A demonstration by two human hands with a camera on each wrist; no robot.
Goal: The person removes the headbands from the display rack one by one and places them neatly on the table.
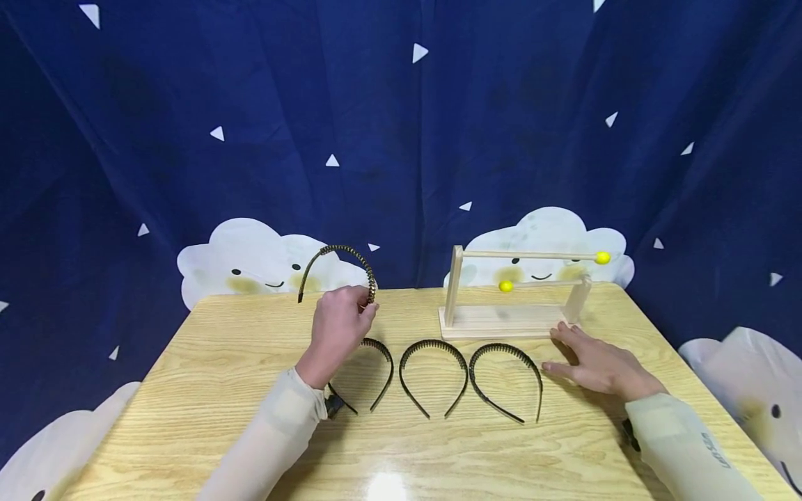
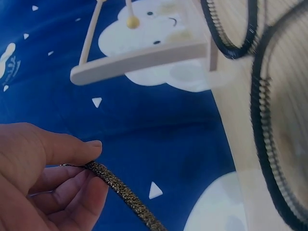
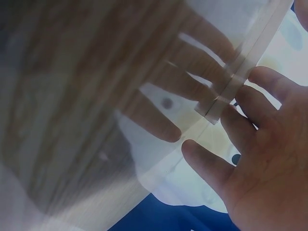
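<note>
My left hand (image 1: 341, 320) holds a headband (image 1: 341, 248) up above the table, pinching it near one end between thumb and fingers. In the left wrist view its band (image 2: 127, 195) looks glittery, dark and gold. Three more dark headbands lie in a row: one partly behind my left arm (image 1: 382, 358), a middle headband (image 1: 432, 342) and a right headband (image 1: 504, 348). My right hand (image 1: 595, 362), fingers spread, has its fingertips at the base of a wooden rack (image 1: 507, 323). The rack carries two horizontal rods with yellow ball ends.
The wooden table (image 1: 238, 376) ends at a blue curtain (image 1: 388, 139) with white triangles and clouds. A yellow ball tip (image 1: 603, 258) on the upper rod points right; a lower yellow ball (image 1: 505, 286) points left.
</note>
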